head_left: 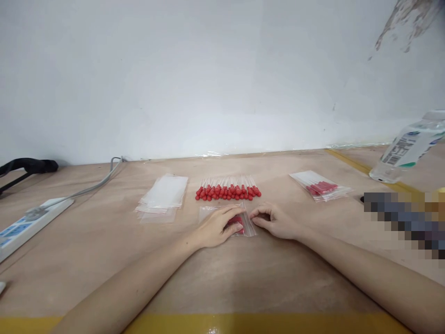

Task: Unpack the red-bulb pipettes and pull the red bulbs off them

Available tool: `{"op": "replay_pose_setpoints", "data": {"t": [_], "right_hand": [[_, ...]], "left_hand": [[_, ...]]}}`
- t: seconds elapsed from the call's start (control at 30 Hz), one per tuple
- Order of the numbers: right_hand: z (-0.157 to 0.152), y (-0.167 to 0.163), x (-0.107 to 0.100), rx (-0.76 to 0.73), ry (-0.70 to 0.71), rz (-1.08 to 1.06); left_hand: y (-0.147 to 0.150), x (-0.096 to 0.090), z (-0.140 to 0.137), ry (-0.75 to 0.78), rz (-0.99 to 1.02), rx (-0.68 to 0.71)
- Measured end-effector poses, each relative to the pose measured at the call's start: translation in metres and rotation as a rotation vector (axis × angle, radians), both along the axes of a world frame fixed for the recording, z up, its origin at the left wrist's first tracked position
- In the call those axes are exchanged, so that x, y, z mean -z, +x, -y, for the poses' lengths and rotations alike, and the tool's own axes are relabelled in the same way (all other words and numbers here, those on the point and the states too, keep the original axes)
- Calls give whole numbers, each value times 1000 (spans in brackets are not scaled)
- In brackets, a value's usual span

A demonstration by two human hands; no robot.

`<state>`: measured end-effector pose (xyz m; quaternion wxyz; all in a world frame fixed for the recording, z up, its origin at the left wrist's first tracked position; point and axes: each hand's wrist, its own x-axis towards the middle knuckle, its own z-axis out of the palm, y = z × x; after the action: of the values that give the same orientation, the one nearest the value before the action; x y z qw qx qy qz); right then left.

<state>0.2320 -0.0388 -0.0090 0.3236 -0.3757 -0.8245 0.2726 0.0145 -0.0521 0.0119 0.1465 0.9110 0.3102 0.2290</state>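
Observation:
My left hand [220, 226] lies over a small clear zip bag [248, 226], thumb and fingers holding it against the table. Red tips of sticks show through the plastic between them; the rest is hidden under the hand. At the bag's right edge my right hand [276, 221] is curled, its thumb and fingertips pinched together at the zip end. Just beyond both hands lies a row of thin, pale sticks with red heads [227, 191]. A stack of flat, unfilled zip bags [165, 194] is to the left. Another zip bag holding red-headed sticks [320, 186] rests to the right.
A white power strip [33, 222] with a grey cable [92, 188] lies at the left, near a black object [29, 168]. A clear labelled bottle [405, 148] stands at the right. Yellow tape [243, 323] runs along the near edge. A white wall [222, 83] bounds the back.

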Motion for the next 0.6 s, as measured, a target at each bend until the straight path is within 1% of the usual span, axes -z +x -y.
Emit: {"op": "replay_pose_setpoints", "data": {"t": [0.03,0.1,0.23,0.3,0.4,0.6], "right_hand": [[2,-1,0,-23,66,-34],[4,-3,1,-15,218,-55],[3,-5,6,50,526,55],[2,-5,7,50,643,85],[1,-5,6,11,719,82],[0,-6,3,-64,767,84]], "left_hand": [[0,1,1,4,5,-15],[-1,1,2,19,11,-34],[0,-2,3,48,5,-35],[1,-4,3,53,-6,-24],[1,-6,2,58,-27,-11],[2,-7,-3,116,-82,7]]}}
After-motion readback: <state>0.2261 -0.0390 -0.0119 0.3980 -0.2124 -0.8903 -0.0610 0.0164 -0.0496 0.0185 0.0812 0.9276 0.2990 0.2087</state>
